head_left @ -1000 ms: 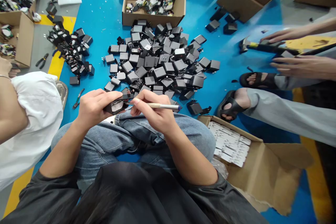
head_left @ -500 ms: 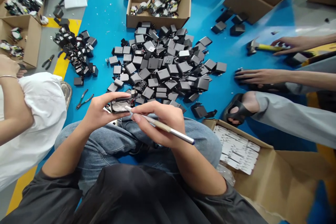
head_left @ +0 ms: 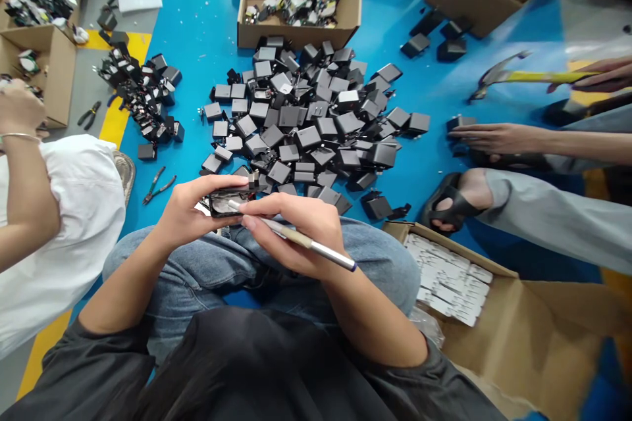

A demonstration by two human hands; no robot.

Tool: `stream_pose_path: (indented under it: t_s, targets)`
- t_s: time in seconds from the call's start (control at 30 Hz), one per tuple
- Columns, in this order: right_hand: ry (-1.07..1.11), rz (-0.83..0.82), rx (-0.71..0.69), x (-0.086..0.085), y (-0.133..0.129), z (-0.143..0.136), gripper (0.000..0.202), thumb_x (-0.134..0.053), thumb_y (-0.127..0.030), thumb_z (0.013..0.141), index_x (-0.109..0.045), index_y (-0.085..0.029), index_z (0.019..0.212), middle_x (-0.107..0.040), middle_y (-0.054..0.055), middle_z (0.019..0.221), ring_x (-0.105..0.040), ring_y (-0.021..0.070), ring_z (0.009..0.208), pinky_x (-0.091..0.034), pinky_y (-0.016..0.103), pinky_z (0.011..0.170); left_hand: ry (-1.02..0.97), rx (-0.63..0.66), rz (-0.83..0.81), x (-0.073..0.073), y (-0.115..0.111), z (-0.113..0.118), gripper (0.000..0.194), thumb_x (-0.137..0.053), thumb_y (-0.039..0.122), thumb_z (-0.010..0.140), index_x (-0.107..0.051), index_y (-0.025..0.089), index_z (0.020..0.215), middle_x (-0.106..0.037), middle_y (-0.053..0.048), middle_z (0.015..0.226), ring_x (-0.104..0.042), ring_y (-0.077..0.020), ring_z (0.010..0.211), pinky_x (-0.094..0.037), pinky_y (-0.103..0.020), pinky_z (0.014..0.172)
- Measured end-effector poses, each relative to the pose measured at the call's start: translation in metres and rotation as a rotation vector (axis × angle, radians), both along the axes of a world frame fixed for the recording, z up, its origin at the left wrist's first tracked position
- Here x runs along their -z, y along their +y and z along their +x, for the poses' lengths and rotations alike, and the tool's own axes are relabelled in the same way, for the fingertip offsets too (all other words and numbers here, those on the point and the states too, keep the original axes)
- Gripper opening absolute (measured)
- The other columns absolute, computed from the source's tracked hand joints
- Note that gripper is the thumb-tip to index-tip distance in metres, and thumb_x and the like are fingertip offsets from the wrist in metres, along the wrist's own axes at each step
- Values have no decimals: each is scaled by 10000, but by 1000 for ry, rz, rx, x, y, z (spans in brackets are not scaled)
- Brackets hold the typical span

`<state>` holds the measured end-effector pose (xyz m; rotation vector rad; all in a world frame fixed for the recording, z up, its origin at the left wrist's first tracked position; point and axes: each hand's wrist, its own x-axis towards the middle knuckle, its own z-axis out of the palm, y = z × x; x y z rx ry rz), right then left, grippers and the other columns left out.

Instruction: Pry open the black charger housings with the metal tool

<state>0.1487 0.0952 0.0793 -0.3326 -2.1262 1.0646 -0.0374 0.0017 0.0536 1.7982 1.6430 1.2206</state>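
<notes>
My left hand [head_left: 190,207] grips an opened black plastic adapter case [head_left: 223,204] by its edges, above my lap, with its whitish inside facing up. Between the fingers and thumb of my right hand [head_left: 301,230] is a slim pen-like tool [head_left: 316,247], silver and beige with a dark blue end. Its pale tip is at the inside of the case; whether it presses there I cannot tell. Just beyond my hands lies a broad heap of black adapter cases [head_left: 309,138], some with metal prongs.
A cardboard box [head_left: 296,36] of electronic parts stands behind the heap. Pliers [head_left: 158,187] lie at left near a second pile [head_left: 141,102]. A box of white pieces [head_left: 447,276] sits by my right knee. Co-workers sit on both sides; one holds a hammer [head_left: 523,77].
The pen-like tool and my right hand have shifted slightly left over the case. At right, the co-worker's hammer has risen off the floor.
</notes>
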Motion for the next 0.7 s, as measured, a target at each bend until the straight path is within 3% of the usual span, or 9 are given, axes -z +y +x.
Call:
stream_pose_path:
  t_s: [0.4,0.7]
  targets:
    - [-15,-11,-2,0,2,0,60,-650,-138,889,-669,-193,904,-752,7,832,-706,109,731,-556,198,706,67,9,25,-2,0,2,438,-791,307,801,-672,209,1211,-752,-79,1148,-723,-181,1040,-567,-236,935]
    - [-36,2,69,1,-2,-3,62,-650,-155,887,-668,-212,870,-729,7,793,-677,133,742,-550,243,701,157,-56,3,-1,-1,3,428,-760,386,823,-683,221,1211,-745,-84,1172,-729,-207,1035,-589,-275,926]
